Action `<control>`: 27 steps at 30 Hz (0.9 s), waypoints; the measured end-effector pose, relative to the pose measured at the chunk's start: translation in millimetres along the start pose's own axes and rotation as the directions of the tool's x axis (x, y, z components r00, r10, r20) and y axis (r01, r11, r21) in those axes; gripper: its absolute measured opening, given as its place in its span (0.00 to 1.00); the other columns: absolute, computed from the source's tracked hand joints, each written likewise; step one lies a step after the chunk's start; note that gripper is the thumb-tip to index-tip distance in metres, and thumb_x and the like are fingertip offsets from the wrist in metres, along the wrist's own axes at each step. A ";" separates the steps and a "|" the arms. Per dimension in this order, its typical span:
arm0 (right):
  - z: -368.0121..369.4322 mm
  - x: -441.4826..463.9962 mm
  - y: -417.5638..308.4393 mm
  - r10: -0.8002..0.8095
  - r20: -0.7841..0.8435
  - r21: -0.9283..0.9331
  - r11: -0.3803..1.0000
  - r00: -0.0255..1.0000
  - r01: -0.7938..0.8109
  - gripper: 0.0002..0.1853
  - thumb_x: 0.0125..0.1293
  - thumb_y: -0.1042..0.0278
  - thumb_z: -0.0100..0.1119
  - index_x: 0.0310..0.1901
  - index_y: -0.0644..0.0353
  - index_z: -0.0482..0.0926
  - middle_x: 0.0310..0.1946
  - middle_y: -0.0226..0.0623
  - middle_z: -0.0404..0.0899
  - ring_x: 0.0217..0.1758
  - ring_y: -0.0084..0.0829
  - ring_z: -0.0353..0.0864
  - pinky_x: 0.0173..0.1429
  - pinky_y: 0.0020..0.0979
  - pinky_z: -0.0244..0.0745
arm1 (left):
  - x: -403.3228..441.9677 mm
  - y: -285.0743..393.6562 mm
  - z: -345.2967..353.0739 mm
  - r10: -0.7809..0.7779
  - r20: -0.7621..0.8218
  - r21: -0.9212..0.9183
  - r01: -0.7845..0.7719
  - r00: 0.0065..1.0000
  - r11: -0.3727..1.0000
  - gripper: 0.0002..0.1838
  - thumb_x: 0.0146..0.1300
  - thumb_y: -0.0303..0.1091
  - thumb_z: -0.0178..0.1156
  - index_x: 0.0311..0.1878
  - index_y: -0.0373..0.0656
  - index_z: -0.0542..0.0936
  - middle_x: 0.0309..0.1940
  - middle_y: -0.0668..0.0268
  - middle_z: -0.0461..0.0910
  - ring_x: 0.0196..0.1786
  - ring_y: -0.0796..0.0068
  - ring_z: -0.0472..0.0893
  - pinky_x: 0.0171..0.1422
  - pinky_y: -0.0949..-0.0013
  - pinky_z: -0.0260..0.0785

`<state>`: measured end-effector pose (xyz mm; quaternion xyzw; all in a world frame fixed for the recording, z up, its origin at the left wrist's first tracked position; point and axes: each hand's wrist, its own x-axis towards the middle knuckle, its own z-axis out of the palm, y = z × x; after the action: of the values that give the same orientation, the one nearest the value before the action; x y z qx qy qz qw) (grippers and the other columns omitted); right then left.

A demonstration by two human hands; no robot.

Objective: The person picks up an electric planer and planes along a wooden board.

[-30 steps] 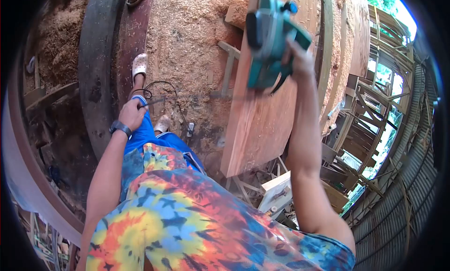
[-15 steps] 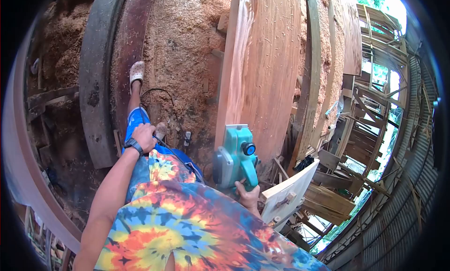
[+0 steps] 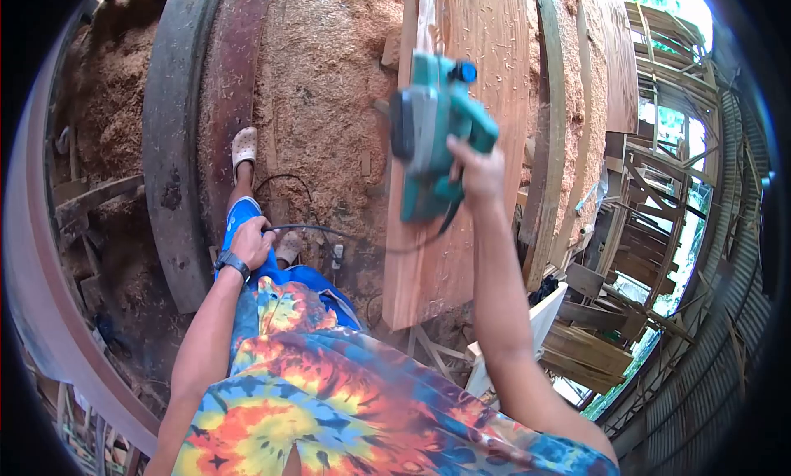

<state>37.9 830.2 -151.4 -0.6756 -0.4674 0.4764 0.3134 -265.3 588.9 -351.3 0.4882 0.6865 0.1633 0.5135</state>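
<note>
right hand: my right hand (image 3: 479,175) is closed around the planer's rear handle, arm reaching out ahead of me.
left hand: my left hand (image 3: 253,244) is down at my thigh, fingers curled in on the cord; how tight the grip is, i cannot tell.
planer: the teal planer (image 3: 428,138) is just left of and a little beyond my right hand, over the board and reaching past its left edge. it is blurred, so i cannot tell if its whole base touches the wood.
knob: the blue-centred knob (image 3: 466,72) is on the planer, beyond my right hand.
board: the thick board (image 3: 461,262) lies below my right hand, running away from me, with its near end between my two hands and closer to me. shavings are scattered over its face.
cord: the black cord (image 3: 362,239) spans from my left hand across to the planer, sagging over the board.
shavings: a layer of shavings (image 3: 321,81) covers the ground beyond my left hand.
beam: a dark curved beam (image 3: 175,147) lies left of my left hand.
watch: a dark watch (image 3: 235,266) is on my left wrist.
shoe: a pale shoe (image 3: 245,147) is beyond my left hand.
</note>
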 end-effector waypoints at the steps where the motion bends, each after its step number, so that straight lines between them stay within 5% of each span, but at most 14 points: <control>1: 9.1 33.1 -13.6 -0.016 0.008 -0.008 1.000 1.000 0.016 0.10 0.58 0.69 0.73 0.29 0.57 0.78 0.16 0.30 0.73 0.13 0.24 0.70 0.19 0.28 0.64 | 4.5 3.2 -5.4 0.002 -0.020 -0.023 -0.002 1.000 1.000 0.13 0.63 0.36 0.64 0.37 0.33 0.81 0.36 0.45 0.82 0.42 0.45 0.82 0.48 0.52 0.72; 10: 58.8 290.2 -108.6 -0.049 0.112 0.085 0.996 0.993 0.039 0.15 0.62 0.58 0.73 0.28 0.55 0.77 0.19 0.29 0.71 0.17 0.26 0.71 0.23 0.31 0.70 | 29.7 32.6 -63.9 0.053 -0.115 -0.032 -0.057 0.992 0.998 0.14 0.64 0.38 0.65 0.39 0.33 0.80 0.33 0.45 0.81 0.39 0.47 0.83 0.44 0.54 0.72; 11: 63.4 274.5 -117.9 -0.080 0.223 0.139 0.989 0.971 0.049 0.18 0.69 0.48 0.65 0.29 0.48 0.72 0.17 0.20 0.66 0.16 0.19 0.65 0.20 0.24 0.64 | 28.8 32.4 -69.8 0.036 -0.114 -0.052 -0.043 0.993 0.998 0.15 0.64 0.38 0.65 0.40 0.34 0.80 0.33 0.45 0.82 0.40 0.46 0.83 0.45 0.53 0.72; 14: 65.7 237.7 -110.9 -0.115 0.154 0.207 0.975 0.981 0.081 0.17 0.69 0.52 0.66 0.27 0.48 0.72 0.16 0.20 0.65 0.15 0.20 0.64 0.20 0.25 0.64 | 24.0 29.9 -84.3 0.013 -0.129 -0.057 -0.021 0.992 0.998 0.14 0.64 0.39 0.64 0.41 0.34 0.82 0.36 0.44 0.83 0.42 0.46 0.84 0.47 0.54 0.73; 15: 51.2 245.9 -91.5 -0.058 0.216 0.265 0.964 0.975 -0.001 0.17 0.63 0.54 0.73 0.32 0.57 0.76 0.21 0.29 0.72 0.17 0.25 0.71 0.22 0.31 0.70 | 20.6 28.7 -87.7 -0.002 -0.132 -0.044 -0.003 0.991 0.999 0.14 0.64 0.39 0.64 0.42 0.35 0.82 0.36 0.45 0.83 0.43 0.46 0.84 0.47 0.54 0.73; 20: 25.2 76.1 -26.3 -0.106 0.180 0.048 0.994 0.978 0.099 0.15 0.65 0.57 0.70 0.34 0.59 0.76 0.18 0.30 0.71 0.15 0.26 0.71 0.21 0.31 0.68 | -5.4 -10.2 -62.5 -0.069 -0.135 -0.007 0.069 0.988 0.998 0.16 0.65 0.41 0.64 0.43 0.35 0.83 0.38 0.45 0.84 0.44 0.46 0.84 0.48 0.54 0.73; 25: -10.7 -131.3 51.1 -0.040 0.145 -0.061 0.997 0.989 0.049 0.09 0.67 0.66 0.66 0.34 0.60 0.76 0.16 0.29 0.73 0.15 0.22 0.72 0.21 0.27 0.66 | -44.3 -40.9 -7.1 -0.077 -0.060 0.119 0.083 0.995 0.989 0.13 0.64 0.38 0.62 0.37 0.35 0.81 0.39 0.46 0.83 0.47 0.44 0.82 0.53 0.49 0.72; 27: -25.9 -200.4 82.7 0.087 0.092 -0.014 0.996 0.992 -0.086 0.09 0.63 0.70 0.70 0.35 0.60 0.77 0.22 0.26 0.76 0.20 0.17 0.73 0.25 0.24 0.68 | -52.7 -47.1 16.1 -0.044 -0.037 0.159 0.049 0.998 0.986 0.10 0.61 0.36 0.62 0.36 0.37 0.81 0.40 0.49 0.81 0.48 0.46 0.80 0.55 0.50 0.71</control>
<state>67.9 614.1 -143.9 -0.6741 -0.4540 0.5178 0.2669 -275.3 518.1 -363.5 0.5088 0.7171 0.1039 0.4649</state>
